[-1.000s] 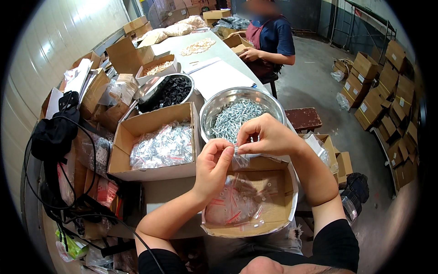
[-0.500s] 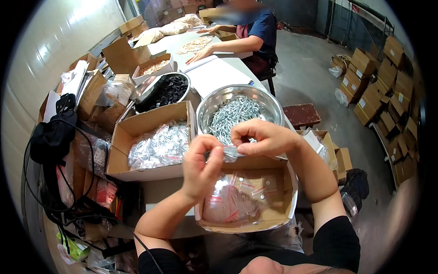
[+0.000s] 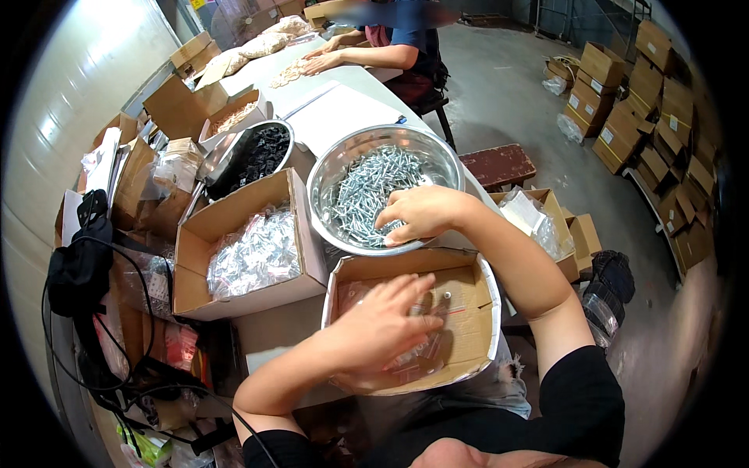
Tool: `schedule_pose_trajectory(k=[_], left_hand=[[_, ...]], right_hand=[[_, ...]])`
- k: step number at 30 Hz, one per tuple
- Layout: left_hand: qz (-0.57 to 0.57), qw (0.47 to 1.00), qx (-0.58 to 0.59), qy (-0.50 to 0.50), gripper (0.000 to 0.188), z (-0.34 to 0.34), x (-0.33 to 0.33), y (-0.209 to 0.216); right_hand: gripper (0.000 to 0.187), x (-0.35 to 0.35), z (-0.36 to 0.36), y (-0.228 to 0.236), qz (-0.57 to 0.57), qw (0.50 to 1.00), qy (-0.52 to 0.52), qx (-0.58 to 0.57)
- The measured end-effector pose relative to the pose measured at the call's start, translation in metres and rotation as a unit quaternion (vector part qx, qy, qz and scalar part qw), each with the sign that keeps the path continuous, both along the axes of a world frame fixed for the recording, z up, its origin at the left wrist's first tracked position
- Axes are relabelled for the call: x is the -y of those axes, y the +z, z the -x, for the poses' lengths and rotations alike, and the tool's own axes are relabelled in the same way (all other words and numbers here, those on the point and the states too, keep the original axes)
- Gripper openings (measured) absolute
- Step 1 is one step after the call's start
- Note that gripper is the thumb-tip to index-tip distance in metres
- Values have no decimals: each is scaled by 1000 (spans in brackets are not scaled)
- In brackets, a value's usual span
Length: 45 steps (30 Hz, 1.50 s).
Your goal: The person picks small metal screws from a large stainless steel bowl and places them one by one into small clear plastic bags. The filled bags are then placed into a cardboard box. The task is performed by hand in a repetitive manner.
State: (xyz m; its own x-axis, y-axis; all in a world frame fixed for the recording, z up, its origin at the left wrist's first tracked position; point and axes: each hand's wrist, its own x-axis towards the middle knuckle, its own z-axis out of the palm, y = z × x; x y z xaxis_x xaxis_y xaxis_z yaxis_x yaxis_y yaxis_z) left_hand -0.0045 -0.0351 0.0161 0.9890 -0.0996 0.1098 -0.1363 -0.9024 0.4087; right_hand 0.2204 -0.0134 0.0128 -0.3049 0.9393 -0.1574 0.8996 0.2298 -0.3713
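My left hand [image 3: 386,321] is spread, palm down and slightly blurred, over a shallow cardboard tray [image 3: 476,343]. Inside the tray lie clear zip bags [image 3: 413,359] with red strips, partly hidden by this hand. Farther off, a shiny metal bowl [image 3: 452,156] holds a heap of silvery screws [image 3: 374,183]. My right hand [image 3: 429,212] reaches over the bowl's near right rim, its fingers bent and apart, with the tips at the screws. No held item shows in either hand.
Left of the bowl is a cardboard box [image 3: 187,277] of filled clear bags [image 3: 257,253]. Behind it stands a bowl of black pieces [image 3: 265,156]. A co-worker's hands [image 3: 320,62] rest by small pale pieces [image 3: 289,74] farther up the table. An open carton [image 3: 558,226] sits at right.
My hands have separated, and the small clear bag between them is no longer seen there. The left went down over the tray, the right to the screws. The view has shifted somewhat.
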Motion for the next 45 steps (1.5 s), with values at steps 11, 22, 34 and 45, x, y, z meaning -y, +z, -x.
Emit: schedule_pose_trajectory(k=[11,22,34,45], left_hand=[[122,992,-7,12,21,-5,5,-10],[505,825,110,228,11,-7,-12,-14],[286,927,120,212,13,-6,-13,-2],[392,879,161,219,13,-4,-17,-13]], right_hand=[[35,-6,-11,1,82,981,12,-175],[28,-12,-18,-7,112,958,68,-256],[12,-10,-24,-1,109,878,-54,-462],[22,-19,-28,-9,130,856,-87,-493]])
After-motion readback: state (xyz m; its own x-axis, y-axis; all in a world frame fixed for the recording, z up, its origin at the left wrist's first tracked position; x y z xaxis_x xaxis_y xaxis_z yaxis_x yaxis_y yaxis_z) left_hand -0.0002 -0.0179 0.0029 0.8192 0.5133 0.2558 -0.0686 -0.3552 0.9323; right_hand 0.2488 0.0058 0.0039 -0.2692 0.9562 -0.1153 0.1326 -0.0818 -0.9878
